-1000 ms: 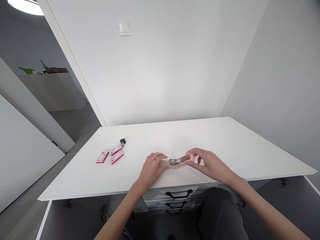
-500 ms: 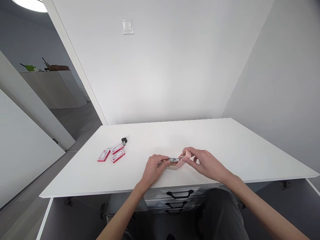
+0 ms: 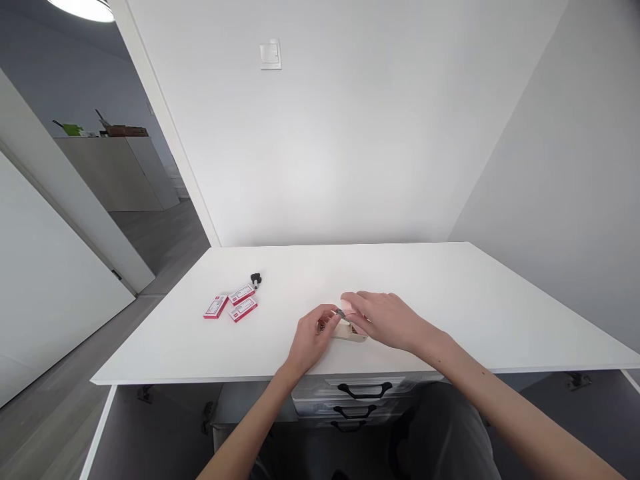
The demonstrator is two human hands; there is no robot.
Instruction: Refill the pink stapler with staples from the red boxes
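Observation:
A small pink and cream device, its shape like an opened stapler, is between my hands just back from the table's front edge. Its cream base [image 3: 349, 333] rests on the white tabletop. My left hand [image 3: 314, 333] is closed at the base's left end, thumb and forefinger pinching a narrow metal piece [image 3: 341, 313]. My right hand [image 3: 383, 319] is closed from above on the pink part [image 3: 348, 307], which its fingers mostly cover. The right fingertips come close to the metal piece. Where the parts join is hidden.
On the left of the white tabletop [image 3: 280, 347] lie three red-and-white boxes [image 3: 243, 309], beside a small black-and-metal object [image 3: 255, 280]. Drawers with black handles [image 3: 364, 390] are below the front edge. A wall [image 3: 325, 167] stands behind the table.
My right hand has moved left towards my left hand and now covers most of the pink part. The metal piece has turned to a slant. The whole view has shifted slightly.

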